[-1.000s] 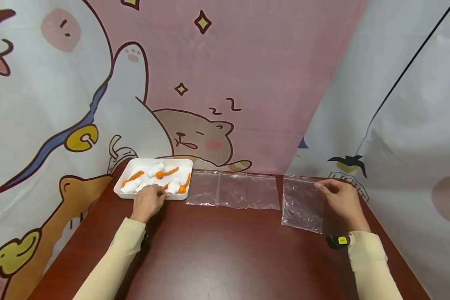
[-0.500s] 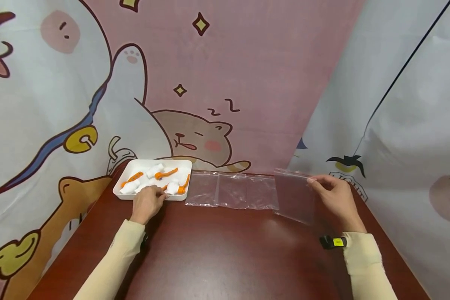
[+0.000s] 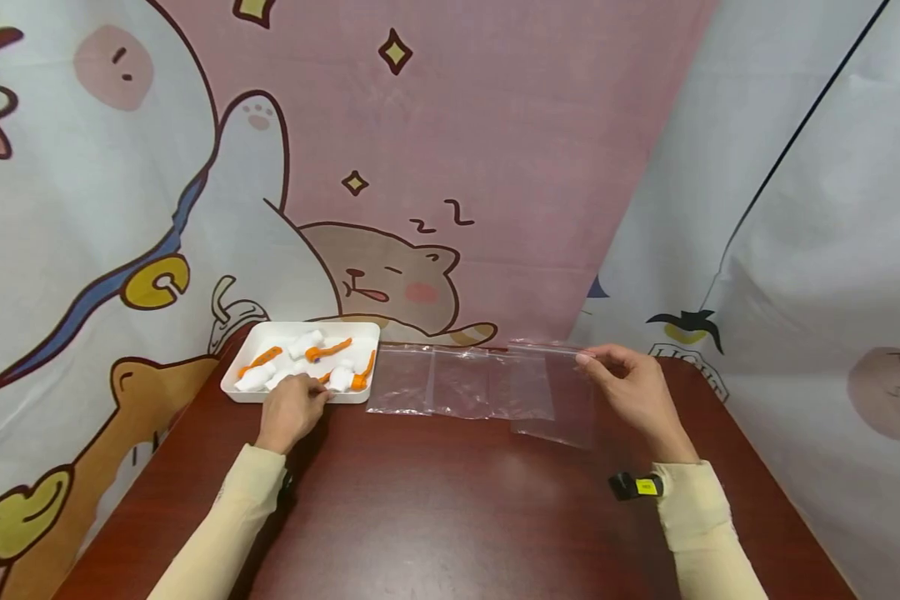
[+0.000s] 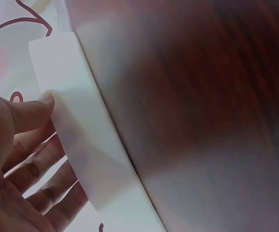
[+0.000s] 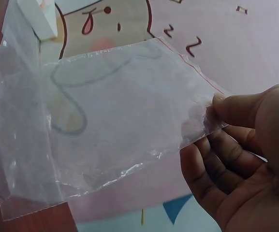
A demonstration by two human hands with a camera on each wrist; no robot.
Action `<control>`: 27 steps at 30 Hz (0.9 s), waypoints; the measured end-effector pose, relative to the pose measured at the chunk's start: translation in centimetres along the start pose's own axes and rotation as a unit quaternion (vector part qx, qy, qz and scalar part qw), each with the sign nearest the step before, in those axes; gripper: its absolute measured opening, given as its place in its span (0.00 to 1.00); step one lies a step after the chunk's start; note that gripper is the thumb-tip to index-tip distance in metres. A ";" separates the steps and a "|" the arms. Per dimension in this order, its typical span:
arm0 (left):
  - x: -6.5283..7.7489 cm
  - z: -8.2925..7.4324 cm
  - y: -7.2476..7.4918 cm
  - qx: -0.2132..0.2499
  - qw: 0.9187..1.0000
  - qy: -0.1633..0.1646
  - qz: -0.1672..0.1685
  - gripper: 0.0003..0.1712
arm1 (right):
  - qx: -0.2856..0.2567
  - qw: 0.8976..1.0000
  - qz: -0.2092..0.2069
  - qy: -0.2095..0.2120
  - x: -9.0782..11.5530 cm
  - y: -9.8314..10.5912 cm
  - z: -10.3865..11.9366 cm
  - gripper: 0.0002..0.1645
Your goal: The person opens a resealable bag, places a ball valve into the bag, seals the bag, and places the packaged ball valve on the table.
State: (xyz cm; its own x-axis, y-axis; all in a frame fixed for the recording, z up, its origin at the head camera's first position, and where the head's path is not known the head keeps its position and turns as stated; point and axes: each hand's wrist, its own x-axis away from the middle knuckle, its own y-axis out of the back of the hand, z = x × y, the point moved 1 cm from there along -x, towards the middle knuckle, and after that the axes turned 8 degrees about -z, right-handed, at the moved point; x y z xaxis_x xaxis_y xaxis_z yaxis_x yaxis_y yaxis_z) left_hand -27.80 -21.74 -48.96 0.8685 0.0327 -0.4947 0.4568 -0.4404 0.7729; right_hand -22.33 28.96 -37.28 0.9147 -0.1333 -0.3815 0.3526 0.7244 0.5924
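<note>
My right hand (image 3: 641,396) pinches a clear zip bag (image 3: 562,421) by its upper right corner, between thumb and fingers. In the right wrist view the bag's red seal line shows beside the thumb, and the bag hangs slanted. In the head view it overlaps the rightmost of the clear zip bags (image 3: 457,387) laid in a row. At the far left, my left hand (image 3: 292,408) holds the front rim of a white tray (image 3: 356,397), thumb at the edge and fingers behind the wall. The tray contains white, soft-looking rolls (image 3: 255,377) and orange strap-like pieces (image 3: 333,347).
The dark red-brown table (image 3: 435,517) stretches in front of the tray and bags. A cartoon-printed cloth (image 3: 525,208) hangs right behind its back edge, with a paler cloth (image 3: 795,250) along the right side.
My right hand has carried its bag leftward, from the table right of the row to over the row's right end. My left hand has stayed at the tray's rim.
</note>
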 end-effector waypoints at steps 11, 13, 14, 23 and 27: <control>0.1 -1.0 0.6 0.026 1.000 -0.015 0.010 0.07 | -0.037 0.998 0.041 0.010 0.4 -1.6 2.6 0.19; 0.3 -1.4 0.6 0.039 0.999 -0.012 0.012 0.07 | -0.047 0.997 0.051 0.018 0.5 -2.1 3.0 0.17; 0.4 -1.6 0.5 0.047 0.999 -0.011 0.012 0.07 | -0.053 0.997 0.056 0.021 0.6 -2.3 3.1 0.16; 0.2 -5.7 0.8 0.108 0.993 -0.042 0.007 0.12 | -0.072 0.993 0.088 0.038 1.2 -4.1 4.7 0.10; 0.0 -8.0 1.5 0.141 0.989 -0.041 0.017 0.15 | -0.086 0.989 0.103 0.054 1.3 -4.7 5.4 0.09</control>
State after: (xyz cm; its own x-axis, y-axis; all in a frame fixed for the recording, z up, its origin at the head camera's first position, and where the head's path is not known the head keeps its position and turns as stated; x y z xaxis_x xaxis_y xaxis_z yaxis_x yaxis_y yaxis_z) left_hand -25.55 -15.26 -44.66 0.8584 -0.0552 -0.5100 0.3451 -0.6735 0.6537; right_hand -21.72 21.73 -36.76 0.9336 0.0962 -0.3450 0.1131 0.8348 0.5388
